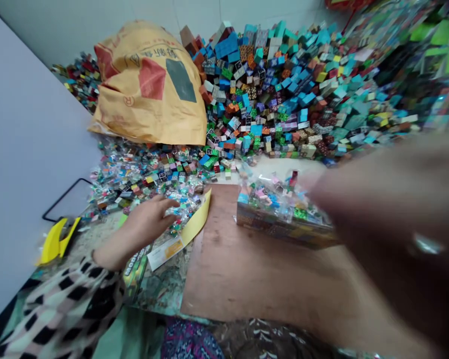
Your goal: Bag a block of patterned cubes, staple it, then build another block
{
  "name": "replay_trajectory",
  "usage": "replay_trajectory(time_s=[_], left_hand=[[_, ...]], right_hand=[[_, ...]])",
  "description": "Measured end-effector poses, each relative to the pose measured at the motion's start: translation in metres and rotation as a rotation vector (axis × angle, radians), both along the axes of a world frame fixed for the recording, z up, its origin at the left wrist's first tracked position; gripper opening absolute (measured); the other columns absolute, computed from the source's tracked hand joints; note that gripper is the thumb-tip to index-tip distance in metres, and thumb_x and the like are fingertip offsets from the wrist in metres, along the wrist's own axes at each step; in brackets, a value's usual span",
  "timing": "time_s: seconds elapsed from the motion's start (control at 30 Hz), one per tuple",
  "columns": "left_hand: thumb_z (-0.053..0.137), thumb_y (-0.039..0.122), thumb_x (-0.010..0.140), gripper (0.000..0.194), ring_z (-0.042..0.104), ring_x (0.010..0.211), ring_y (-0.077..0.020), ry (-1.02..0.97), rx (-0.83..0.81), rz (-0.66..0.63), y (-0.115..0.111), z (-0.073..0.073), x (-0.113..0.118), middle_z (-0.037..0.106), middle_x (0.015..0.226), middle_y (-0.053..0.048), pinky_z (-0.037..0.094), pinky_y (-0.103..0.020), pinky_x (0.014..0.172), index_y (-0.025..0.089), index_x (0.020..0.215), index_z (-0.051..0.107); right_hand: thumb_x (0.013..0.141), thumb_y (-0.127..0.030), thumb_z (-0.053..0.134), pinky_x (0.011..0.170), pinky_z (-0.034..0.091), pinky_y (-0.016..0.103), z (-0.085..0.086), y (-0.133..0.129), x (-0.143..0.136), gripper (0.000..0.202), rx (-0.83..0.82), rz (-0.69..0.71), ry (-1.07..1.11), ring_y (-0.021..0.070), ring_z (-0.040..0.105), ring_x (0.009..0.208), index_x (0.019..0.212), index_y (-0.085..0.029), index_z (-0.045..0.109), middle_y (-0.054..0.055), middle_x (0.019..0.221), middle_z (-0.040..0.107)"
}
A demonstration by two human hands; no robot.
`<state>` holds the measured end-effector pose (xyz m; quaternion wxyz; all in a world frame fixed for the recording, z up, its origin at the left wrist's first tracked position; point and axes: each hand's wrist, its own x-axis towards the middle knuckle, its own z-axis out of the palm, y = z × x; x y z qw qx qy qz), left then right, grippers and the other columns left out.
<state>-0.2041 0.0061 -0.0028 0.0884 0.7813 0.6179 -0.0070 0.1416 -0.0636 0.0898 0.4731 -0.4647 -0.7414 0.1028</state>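
Note:
My left hand (151, 219), below a checkered sleeve, reaches over a heap of small clear-bagged pieces (187, 199). Its thumb and fingertips are apart, and no object shows between them. Just beside it a curved yellow strip (196, 219) stands on the table, joined to a white printed part. My right hand (392, 199) looms large and smeared at the right, with a shiny band on it; its fingers are too blurred to read. Close to it, an open printed box (284, 227) filled with clear bags of colourful pieces (273, 194) rests on a brown board (224, 269).
Behind the board rises a big heap of toy building bricks (269, 89). A yellow printed sack (149, 89) leans on it. At the left are a yellow tape dispenser (58, 242) and a black wire frame (63, 199). A green printed card (134, 271) lies beneath my left wrist.

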Motion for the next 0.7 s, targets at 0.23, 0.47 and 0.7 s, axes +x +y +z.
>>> replay_trajectory(time_s=[0.23,0.47,0.7], left_hand=[[0.056,0.038,0.085,0.047,0.064,0.102,-0.0312,0.106,-0.117,0.202,-0.031,-0.052,-0.004,0.066,0.114,-0.016,0.048,-0.037,0.081,0.015,0.127,0.056],[0.049,0.032,0.087,0.041,0.066,0.093,-0.0308,0.068,0.014,0.211,-0.038,-0.073,-0.003,0.069,0.100,-0.015,0.048,-0.036,0.076,0.012,0.122,0.059],[0.055,0.034,0.079,0.044,0.066,0.090,-0.0271,-0.165,0.095,0.326,-0.038,-0.083,-0.011,0.071,0.099,-0.011,0.049,-0.035,0.078,0.014,0.117,0.063]], right_hand=[[0.094,-0.018,0.041,0.071,0.049,0.032,-0.101,0.026,-0.114,0.026,-0.320,0.502,-0.421,0.0169,0.062,0.080,0.103,-0.015,0.065,0.007,0.091,0.068],[0.089,-0.033,0.055,0.094,0.041,0.047,-0.160,0.085,-0.186,0.059,-0.407,0.174,-0.546,0.0321,0.052,0.111,0.142,-0.009,0.044,0.019,0.120,0.060],[0.086,-0.030,0.055,0.090,0.037,0.042,-0.171,0.090,-0.191,0.026,-0.423,0.143,-0.509,0.0273,0.055,0.103,0.106,-0.016,0.063,0.012,0.106,0.067]])
